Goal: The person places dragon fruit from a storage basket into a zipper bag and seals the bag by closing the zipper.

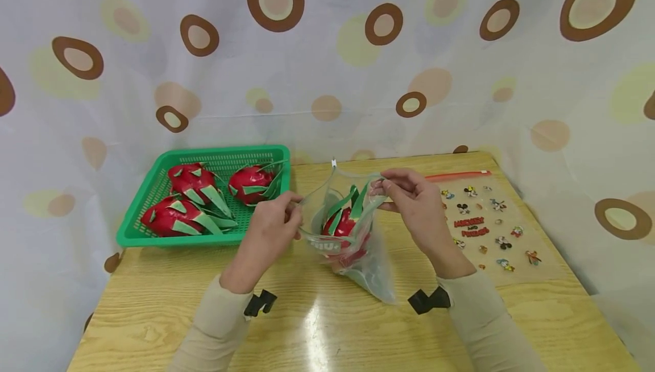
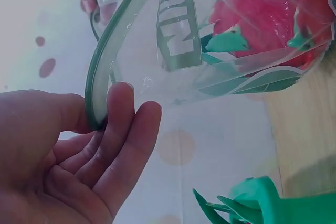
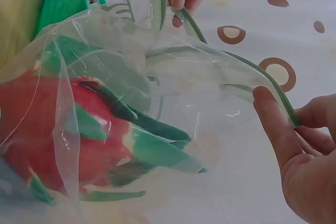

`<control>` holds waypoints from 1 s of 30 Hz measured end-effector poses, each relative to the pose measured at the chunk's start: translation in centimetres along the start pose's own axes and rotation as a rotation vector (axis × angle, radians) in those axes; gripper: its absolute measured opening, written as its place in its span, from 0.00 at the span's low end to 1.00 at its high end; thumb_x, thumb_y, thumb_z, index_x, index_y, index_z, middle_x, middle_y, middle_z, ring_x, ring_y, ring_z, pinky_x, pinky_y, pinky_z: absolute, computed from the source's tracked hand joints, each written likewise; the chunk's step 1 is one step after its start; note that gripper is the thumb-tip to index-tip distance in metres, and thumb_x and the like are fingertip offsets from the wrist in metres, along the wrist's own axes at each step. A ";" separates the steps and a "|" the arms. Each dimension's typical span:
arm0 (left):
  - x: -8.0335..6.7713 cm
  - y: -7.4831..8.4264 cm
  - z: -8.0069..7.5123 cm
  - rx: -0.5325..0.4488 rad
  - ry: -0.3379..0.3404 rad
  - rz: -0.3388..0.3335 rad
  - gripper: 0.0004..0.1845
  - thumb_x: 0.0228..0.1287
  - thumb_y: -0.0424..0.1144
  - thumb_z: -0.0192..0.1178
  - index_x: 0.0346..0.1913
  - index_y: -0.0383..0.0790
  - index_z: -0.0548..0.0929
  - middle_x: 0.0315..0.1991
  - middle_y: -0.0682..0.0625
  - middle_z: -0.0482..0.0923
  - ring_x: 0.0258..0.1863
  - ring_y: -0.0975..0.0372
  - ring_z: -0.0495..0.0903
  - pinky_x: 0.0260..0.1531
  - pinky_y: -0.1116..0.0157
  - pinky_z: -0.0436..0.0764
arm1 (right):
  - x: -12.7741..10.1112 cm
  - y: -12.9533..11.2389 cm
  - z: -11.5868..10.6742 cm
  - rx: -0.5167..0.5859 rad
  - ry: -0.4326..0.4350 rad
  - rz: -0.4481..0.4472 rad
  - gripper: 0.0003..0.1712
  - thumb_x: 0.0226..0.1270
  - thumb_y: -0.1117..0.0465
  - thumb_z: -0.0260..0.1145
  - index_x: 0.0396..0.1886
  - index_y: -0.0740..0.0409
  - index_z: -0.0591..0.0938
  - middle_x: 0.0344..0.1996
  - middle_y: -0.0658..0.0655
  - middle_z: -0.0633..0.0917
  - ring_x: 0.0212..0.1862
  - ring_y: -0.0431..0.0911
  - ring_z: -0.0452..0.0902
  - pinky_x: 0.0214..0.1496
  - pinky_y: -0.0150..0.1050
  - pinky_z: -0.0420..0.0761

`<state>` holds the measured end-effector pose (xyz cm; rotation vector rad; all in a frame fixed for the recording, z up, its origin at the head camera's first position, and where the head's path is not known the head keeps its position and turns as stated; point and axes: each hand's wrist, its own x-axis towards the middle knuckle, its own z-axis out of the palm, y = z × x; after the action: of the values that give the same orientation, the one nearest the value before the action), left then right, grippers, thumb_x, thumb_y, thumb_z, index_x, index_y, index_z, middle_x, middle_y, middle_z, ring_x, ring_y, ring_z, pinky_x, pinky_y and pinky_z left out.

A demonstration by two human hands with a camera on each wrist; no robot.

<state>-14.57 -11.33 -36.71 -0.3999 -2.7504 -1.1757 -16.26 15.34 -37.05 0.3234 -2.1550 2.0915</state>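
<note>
Spotted curtain backs a wooden bench [image 1: 153, 315]. Right of the green plastic basket [image 1: 153, 190], a thin clear zip bag [image 1: 353, 241] holds a red dragon fruit [image 1: 340, 225]. Left hand [image 1: 268, 230] and right hand [image 1: 414, 204] pinch its stiffer green rim; the film looks limp, slippery, bottom-heavy.

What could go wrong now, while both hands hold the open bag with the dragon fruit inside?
1. The fruit's green scales stick up through the mouth of the clear bag; they may catch in the green zip strip.
2. The left hand and right hand only pinch the strip's ends, so the bag could slip and tip.
</note>
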 end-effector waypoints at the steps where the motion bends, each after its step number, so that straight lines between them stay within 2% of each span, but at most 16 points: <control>1: 0.0 0.2 -0.1 -0.011 -0.009 -0.001 0.13 0.72 0.32 0.52 0.53 0.35 0.82 0.26 0.49 0.83 0.17 0.68 0.80 0.15 0.70 0.74 | 0.0 -0.1 0.0 0.004 0.003 0.000 0.17 0.74 0.62 0.60 0.57 0.68 0.77 0.42 0.52 0.87 0.43 0.39 0.87 0.41 0.36 0.87; 5: 0.2 0.9 -0.3 -0.024 -0.017 0.021 0.13 0.73 0.34 0.52 0.54 0.37 0.82 0.25 0.51 0.83 0.17 0.67 0.81 0.15 0.69 0.73 | 0.1 -0.4 -0.3 0.020 0.007 -0.012 0.17 0.74 0.62 0.61 0.56 0.68 0.77 0.43 0.53 0.87 0.43 0.40 0.87 0.42 0.36 0.86; 13: 1.0 2.3 -1.0 -0.134 0.027 0.116 0.10 0.73 0.33 0.54 0.50 0.37 0.83 0.26 0.49 0.83 0.17 0.68 0.80 0.16 0.67 0.76 | 0.6 -1.8 -1.2 0.124 0.020 -0.101 0.15 0.72 0.65 0.62 0.55 0.65 0.79 0.41 0.55 0.87 0.43 0.43 0.87 0.41 0.36 0.87; 21: 2.1 4.3 -2.4 -0.163 0.062 0.165 0.11 0.73 0.35 0.54 0.51 0.40 0.83 0.26 0.51 0.84 0.18 0.68 0.81 0.17 0.67 0.77 | 1.2 -3.3 -2.2 0.191 0.025 -0.164 0.15 0.71 0.67 0.62 0.55 0.64 0.80 0.43 0.56 0.87 0.43 0.43 0.87 0.42 0.35 0.86; 27: 2.8 5.7 -3.2 -0.179 0.059 0.195 0.11 0.73 0.36 0.54 0.51 0.39 0.83 0.27 0.51 0.84 0.18 0.67 0.81 0.17 0.68 0.75 | 2.0 -4.6 -2.7 0.229 0.053 -0.232 0.15 0.70 0.69 0.62 0.54 0.69 0.79 0.42 0.58 0.88 0.42 0.44 0.88 0.42 0.36 0.86; 30: 3.0 6.3 -3.7 -0.228 0.056 0.200 0.11 0.73 0.36 0.55 0.51 0.39 0.83 0.27 0.49 0.83 0.18 0.64 0.82 0.18 0.67 0.76 | 2.2 -5.1 -2.9 0.256 0.055 -0.253 0.16 0.70 0.70 0.62 0.54 0.73 0.78 0.41 0.59 0.88 0.41 0.45 0.88 0.41 0.36 0.86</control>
<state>-15.61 -9.29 -29.18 -0.6388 -2.4684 -1.4251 -17.33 17.96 -31.47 0.5267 -1.7137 2.1968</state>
